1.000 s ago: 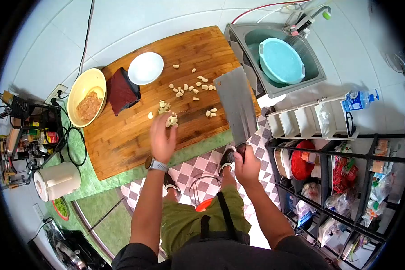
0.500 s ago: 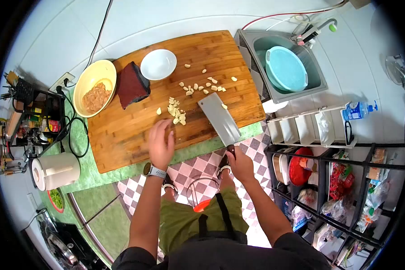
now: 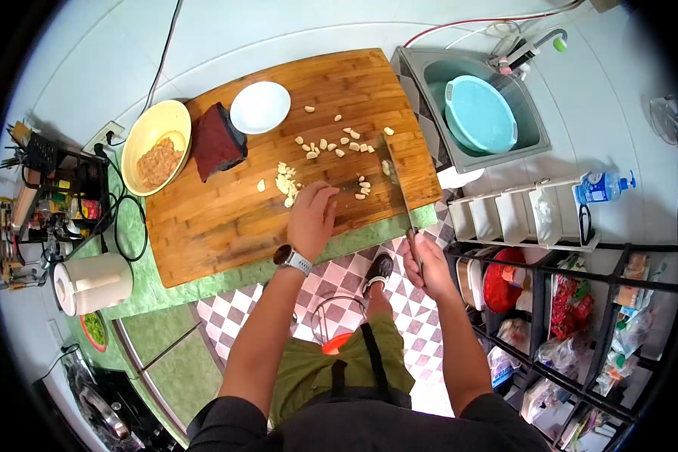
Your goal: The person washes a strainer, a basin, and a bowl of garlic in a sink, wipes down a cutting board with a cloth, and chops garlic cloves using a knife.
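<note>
My right hand (image 3: pixel 428 265) grips the handle of a cleaver (image 3: pixel 404 197), its blade turned nearly edge-on over the right side of a wooden cutting board (image 3: pixel 226 237). A garlic piece (image 3: pixel 386 167) lies against or beside the blade; I cannot tell which. My left hand (image 3: pixel 313 217) is over the board's front part, fingers loosely bent and apart, holding nothing visible. Just beyond its fingers is a pile of crushed garlic (image 3: pixel 285 183). Several garlic cloves (image 3: pixel 324 144) are scattered further back, and a few pieces (image 3: pixel 363 187) lie between my left hand and the cleaver.
A white bowl (image 3: pixel 261 108), a dark red folded cloth-like item (image 3: pixel 217 143) and a yellow bowl (image 3: pixel 132 154) of minced meat (image 3: pixel 158 163) stand at the back left. A sink (image 3: pixel 433 74) with a blue basin (image 3: pixel 481 113) is right. A kettle (image 3: pixel 102 282) stands left; shelves (image 3: pixel 535 316) are right.
The cleaver has moved right and turned from lying flat to nearly edge-on, uncovering garlic pieces. My left hand has moved right, from the crushed pile toward those pieces.
</note>
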The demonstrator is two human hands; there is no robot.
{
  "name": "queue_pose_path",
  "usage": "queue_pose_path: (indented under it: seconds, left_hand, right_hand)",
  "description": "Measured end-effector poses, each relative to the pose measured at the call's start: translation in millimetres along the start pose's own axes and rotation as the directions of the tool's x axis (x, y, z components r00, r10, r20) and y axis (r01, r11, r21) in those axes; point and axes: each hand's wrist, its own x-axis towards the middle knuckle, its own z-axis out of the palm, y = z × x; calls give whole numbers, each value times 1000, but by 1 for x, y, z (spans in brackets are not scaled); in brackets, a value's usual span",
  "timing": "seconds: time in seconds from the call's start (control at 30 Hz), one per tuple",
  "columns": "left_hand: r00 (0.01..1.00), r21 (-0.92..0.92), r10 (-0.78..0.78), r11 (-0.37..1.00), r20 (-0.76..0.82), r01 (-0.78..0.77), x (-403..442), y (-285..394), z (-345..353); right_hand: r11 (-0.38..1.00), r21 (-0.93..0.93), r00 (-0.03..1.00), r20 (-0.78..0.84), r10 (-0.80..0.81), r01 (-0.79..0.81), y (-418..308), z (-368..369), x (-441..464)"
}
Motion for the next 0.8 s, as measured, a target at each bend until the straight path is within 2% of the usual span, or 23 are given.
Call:
queue_pose_path:
  seconds: [0.07,0.13,0.27,0.33,0.43,0.57,0.63,0.67,0.7,0.73,0.77,0.8]
  left_hand:
    - [1000,-2,16,1000,27,-16,12,1,8]
    - [995,15,38,999,88,-40,32,-1,22]
    - [983,-49,19,999,183,-10,60,-11,55]
    - [944,-27,20,1000,328,-12,66,-28,73]
    - [965,-27,-23,999,260,31,73,-17,61]
    - [956,-122,16,992,291,20,72,-12,63]
    - [923,-96,169,985,345,-144,72,-8,64]
    - [923,-102,171,984,343,-144,70,-7,66]
    - [959,-128,191,978,209,-167,65,-6,67]
    - [976,-147,206,970,70,-194,59,-7,66]
    - [990,-159,139,978,26,-133,53,-4,54]
    - [990,-161,140,978,30,-133,47,-4,43]
  right_hand:
    - [992,123,1000,-3,28,-27,6,-8,-7]
    - [993,114,999,-27,38,-35,11,-10,-11]
    - [969,232,994,-51,96,-82,24,-8,-10]
    - [958,261,989,-66,136,-114,28,-6,-8]
    - [962,250,988,-70,136,-114,26,-3,-7]
    - [968,235,991,-77,113,-93,27,-5,-3]
    - [971,228,992,-85,94,-73,29,-9,0]
    - [991,128,991,-122,58,-42,32,-12,2]
    - [999,28,988,-155,21,-17,35,-15,2]
    - [999,26,987,-157,22,-18,39,-16,4]
    - [973,-224,969,-221,-110,59,43,-16,6]
    - [880,-463,936,-250,-248,109,45,-14,7]
